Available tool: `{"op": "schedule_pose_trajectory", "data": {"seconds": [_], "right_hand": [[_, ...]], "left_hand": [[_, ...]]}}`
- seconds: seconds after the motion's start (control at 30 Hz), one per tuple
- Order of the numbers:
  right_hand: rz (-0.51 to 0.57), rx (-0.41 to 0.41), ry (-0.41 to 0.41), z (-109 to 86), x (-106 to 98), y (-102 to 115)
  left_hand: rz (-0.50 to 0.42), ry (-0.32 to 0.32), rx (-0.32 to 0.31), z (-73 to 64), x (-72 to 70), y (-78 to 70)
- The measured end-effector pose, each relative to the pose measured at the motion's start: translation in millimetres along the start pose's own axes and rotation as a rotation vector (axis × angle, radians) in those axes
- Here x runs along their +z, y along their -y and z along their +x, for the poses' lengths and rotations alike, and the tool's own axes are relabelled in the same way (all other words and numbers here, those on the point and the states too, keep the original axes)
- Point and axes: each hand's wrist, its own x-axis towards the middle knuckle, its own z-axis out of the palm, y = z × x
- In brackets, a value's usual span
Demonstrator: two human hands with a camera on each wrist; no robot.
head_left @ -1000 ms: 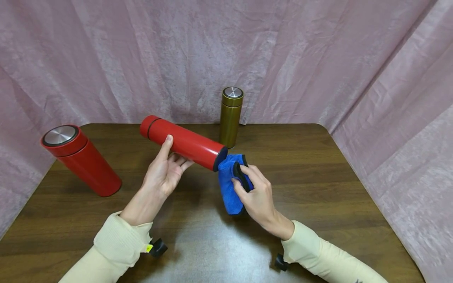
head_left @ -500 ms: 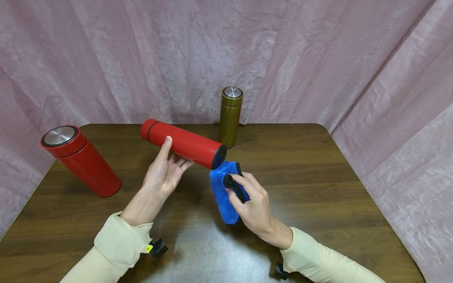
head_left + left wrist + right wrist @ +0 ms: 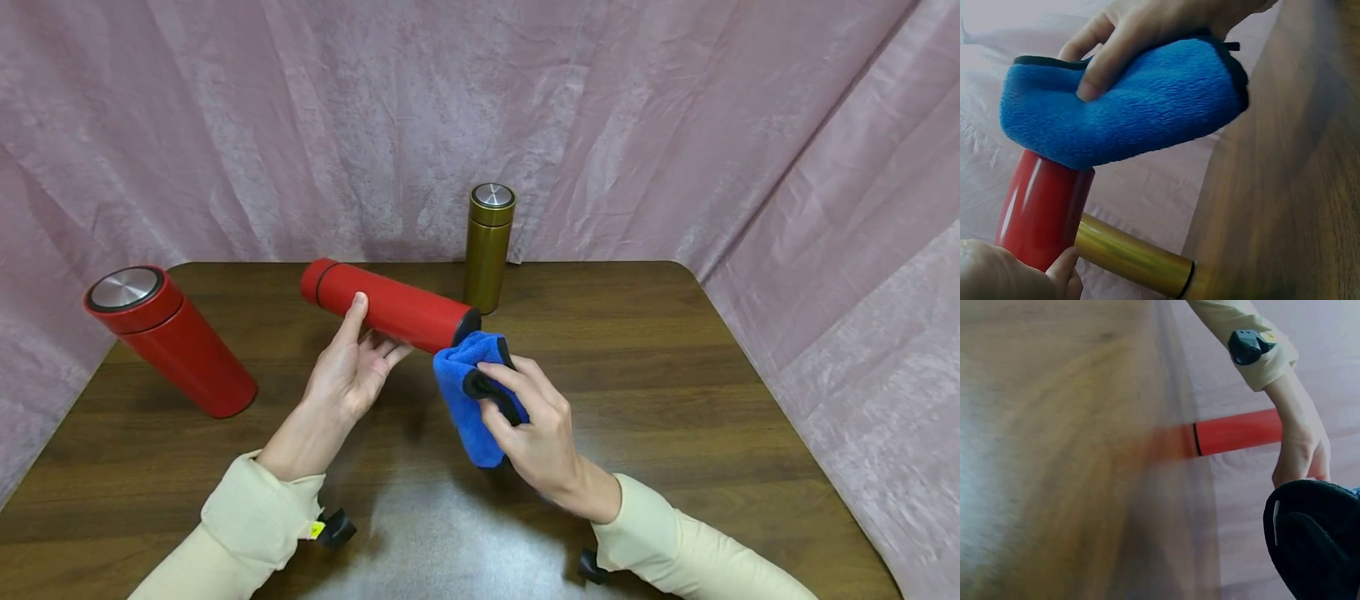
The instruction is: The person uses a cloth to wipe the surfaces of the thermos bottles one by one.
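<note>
Above the middle of a brown wood-grain table (image 3: 675, 375), a plain red thermos flask (image 3: 397, 310) is held on its side, lid end to the left, black base to the right. The left hand (image 3: 348, 377) has its grip around it, thumb on the near side, fingers underneath. The right hand (image 3: 538, 427) has its grip pinching a folded, black-edged blue microfibre cloth (image 3: 467, 417), which touches the base. On a black wrist device (image 3: 337, 529) at the left cuff is a small yellow label (image 3: 317, 529), its marking too small to read. A larger red thermos flask (image 3: 187, 354) stands at the left, and a gold thermos flask (image 3: 487, 258) stands near the far edge, both with brushed-metal lid tops. The table has rounded far corners and catches a pale glare in front. Pink velvety curtains (image 3: 300, 125) hang in folds behind and beside it.
</note>
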Motion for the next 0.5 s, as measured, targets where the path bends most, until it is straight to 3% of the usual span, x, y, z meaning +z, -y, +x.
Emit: {"op": "schedule_pose_trajectory", "data": {"seconds": [0.23,0.5], "right_hand": [[-0.008,0.013,-0.053,12.1,-0.6,-0.9],[-0.023,0.069,-0.106,20.9,-2.3,-5.2]], "left_hand": [[0.003,0.014,0.006,-1.0,0.3,0.1],[0.071,0.014,0.027,-1.6,0.4,1.9]]}}
